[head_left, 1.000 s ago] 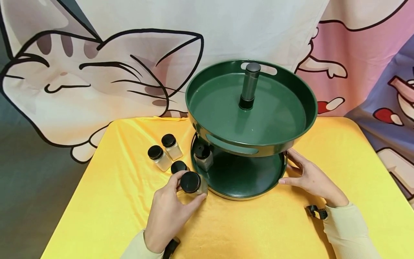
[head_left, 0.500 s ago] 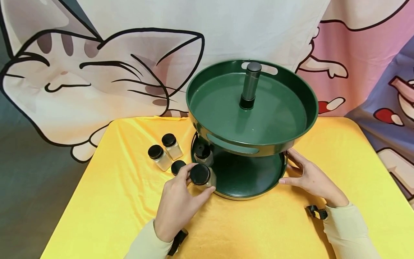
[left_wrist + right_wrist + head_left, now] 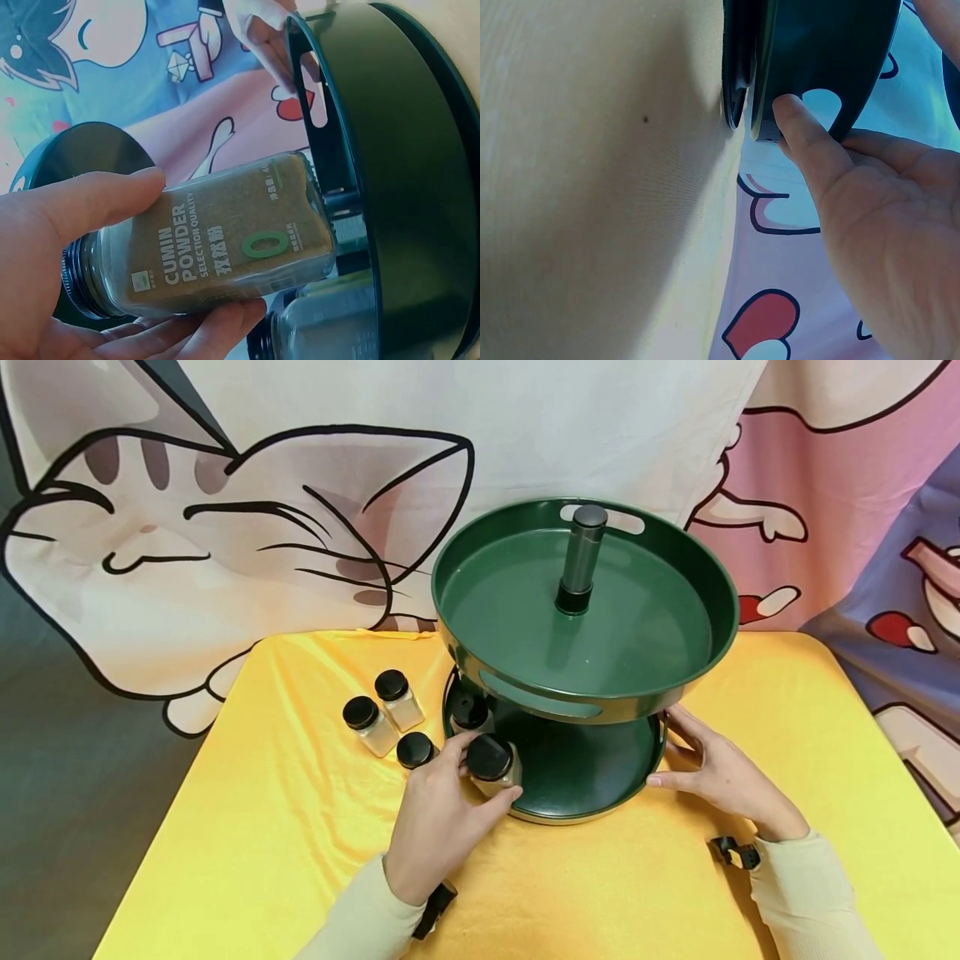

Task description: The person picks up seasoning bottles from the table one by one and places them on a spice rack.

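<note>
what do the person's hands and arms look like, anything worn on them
The left hand and right hand are ungloved. The left sleeve and right sleeve are plain, long and pale cream, ending at the wrists. A small black device shows at each wrist: left device, right device.

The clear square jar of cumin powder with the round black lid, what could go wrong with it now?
The clear square cumin jar is pinched in the left hand, so it might slip and fall.

It could bump the clear, black-lidded jar standing in the round, dark green lower tray, because they look close together.

The right hand touches that tray's edge, so a push there might shift the tray.
</note>
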### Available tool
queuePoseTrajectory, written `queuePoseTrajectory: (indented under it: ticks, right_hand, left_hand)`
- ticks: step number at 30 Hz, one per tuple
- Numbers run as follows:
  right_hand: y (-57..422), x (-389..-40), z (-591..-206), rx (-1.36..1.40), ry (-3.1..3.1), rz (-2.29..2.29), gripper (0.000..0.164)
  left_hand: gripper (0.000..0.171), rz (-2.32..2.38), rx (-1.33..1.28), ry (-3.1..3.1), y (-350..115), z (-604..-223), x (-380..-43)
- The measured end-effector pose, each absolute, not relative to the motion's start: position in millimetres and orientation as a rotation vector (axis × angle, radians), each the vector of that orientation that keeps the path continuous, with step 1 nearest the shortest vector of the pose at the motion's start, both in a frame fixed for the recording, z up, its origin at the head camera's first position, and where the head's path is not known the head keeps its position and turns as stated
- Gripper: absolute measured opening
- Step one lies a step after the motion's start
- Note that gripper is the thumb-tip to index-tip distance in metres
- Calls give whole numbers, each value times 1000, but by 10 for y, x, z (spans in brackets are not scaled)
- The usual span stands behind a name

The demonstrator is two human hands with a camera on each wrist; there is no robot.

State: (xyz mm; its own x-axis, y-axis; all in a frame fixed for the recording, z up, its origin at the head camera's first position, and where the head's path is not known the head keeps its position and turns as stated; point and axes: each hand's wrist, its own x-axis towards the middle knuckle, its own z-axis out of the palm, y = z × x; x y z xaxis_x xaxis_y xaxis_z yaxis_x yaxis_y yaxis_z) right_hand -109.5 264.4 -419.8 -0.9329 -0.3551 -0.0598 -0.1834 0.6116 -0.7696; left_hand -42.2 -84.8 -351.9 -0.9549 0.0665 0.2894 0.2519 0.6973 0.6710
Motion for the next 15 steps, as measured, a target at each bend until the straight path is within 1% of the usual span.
queuePoseTrajectory:
  ticks: [5,15]
  right_hand:
    - [2638,-1097,-4199,-428,2638,-1235,102]
    - [2647,-1095,-4180,-469,2629,-1232,103]
  left_hand:
    - [69,-1123,-278,-2678,-774,-3541,-458]
    - [65,-1098,-269,-2744,-647,-3614,-523]
